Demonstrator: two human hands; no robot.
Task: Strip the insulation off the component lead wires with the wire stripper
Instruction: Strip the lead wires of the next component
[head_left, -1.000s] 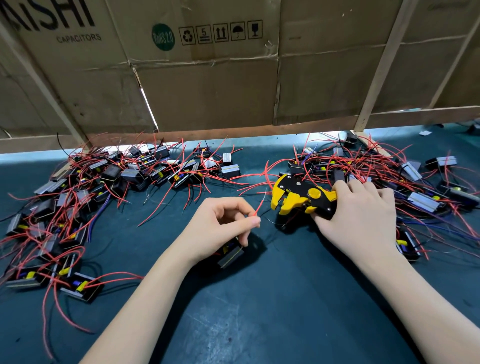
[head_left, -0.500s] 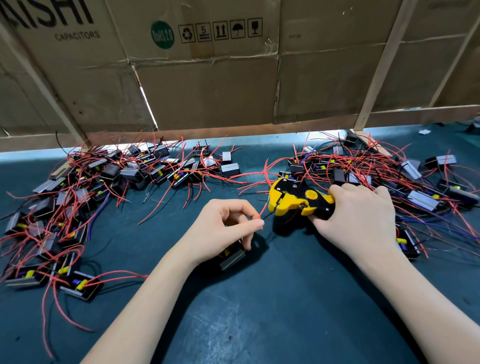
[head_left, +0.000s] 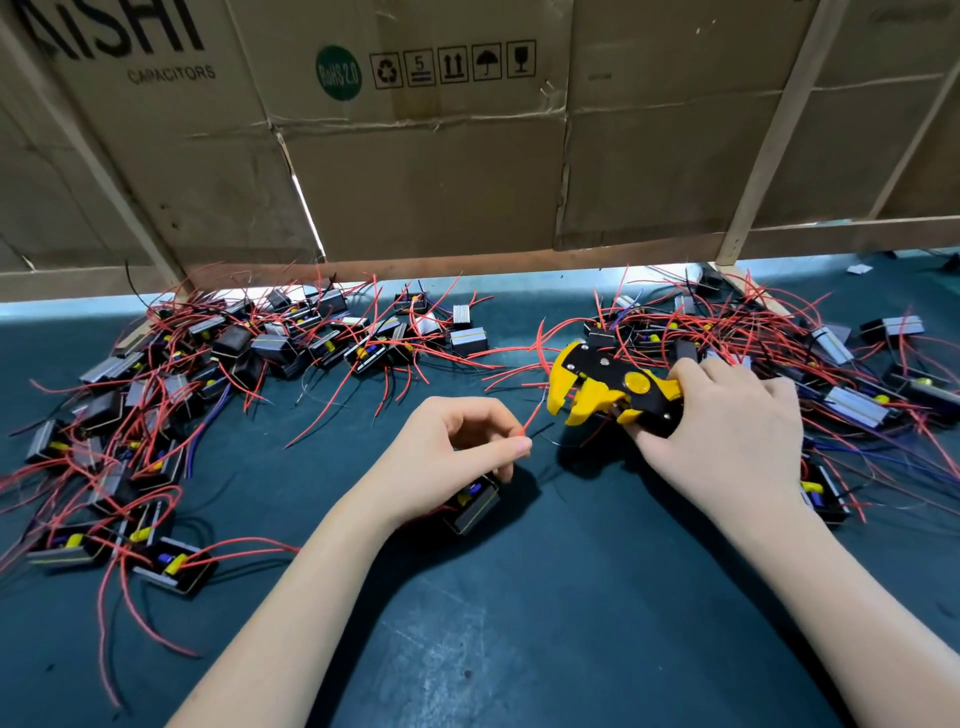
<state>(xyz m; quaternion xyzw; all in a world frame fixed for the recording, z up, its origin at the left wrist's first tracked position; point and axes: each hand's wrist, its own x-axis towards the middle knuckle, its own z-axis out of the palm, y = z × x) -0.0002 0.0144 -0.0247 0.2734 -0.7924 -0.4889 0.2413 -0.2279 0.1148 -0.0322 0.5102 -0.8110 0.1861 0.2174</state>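
- Red lead wire (head_left: 531, 415) pinched at thumb and forefinger of the left hand (head_left: 447, 457); its component (head_left: 475, 501) sits on the table (head_left: 519, 623) under that palm.
- Wire stripper (head_left: 608, 389), gripped by the right hand (head_left: 727, 431), gapes just beside the wire tip.
- Step: feeding. Next, seat the tip between the blades, then squeeze.

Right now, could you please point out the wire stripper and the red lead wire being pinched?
wire stripper (head_left: 610, 392), head view, black and yellow body.
red lead wire (head_left: 531, 418), head view, stretch above the left fingertips.
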